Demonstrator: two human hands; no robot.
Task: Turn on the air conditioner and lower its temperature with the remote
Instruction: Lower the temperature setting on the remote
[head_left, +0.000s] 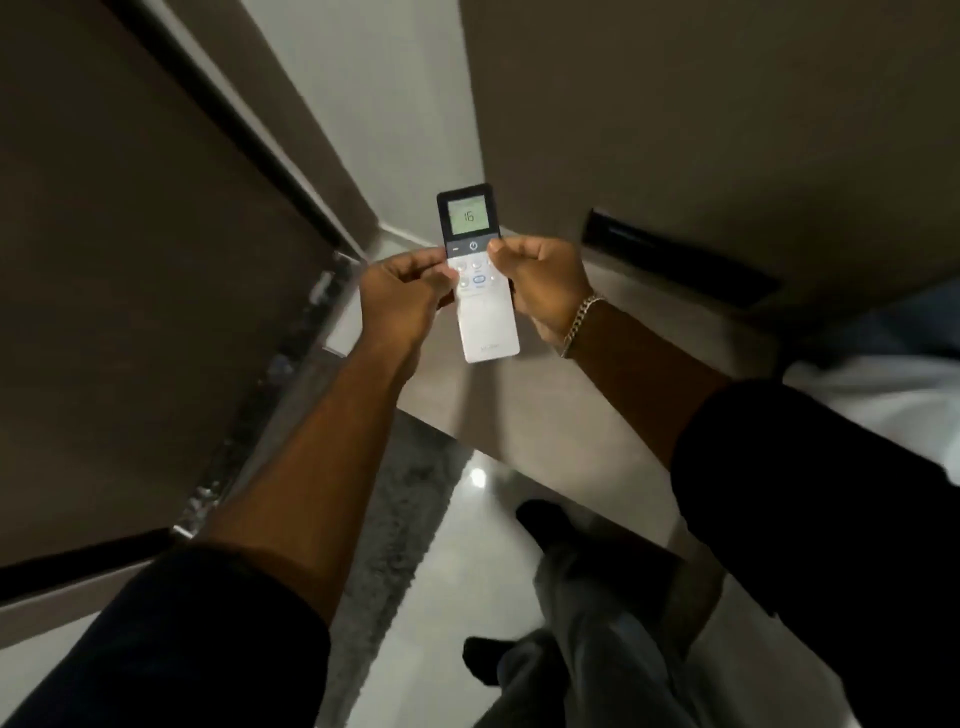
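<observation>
A slim white remote (487, 322) with a dark top and a lit green screen reading 16 is held upright in front of me. My left hand (402, 296) grips its left edge, the thumb lying over the buttons on the left side. My right hand (543, 280), with a silver chain bracelet at the wrist, grips the right edge with the thumb bent near the power button. The air conditioner is not in view.
A brown wardrobe door with a dark handle (675, 254) stands to the right, another brown panel (130, 260) to the left. A glossy pale floor (447, 545), a grey rug (400, 499) and my legs in grey trousers (597, 623) are below.
</observation>
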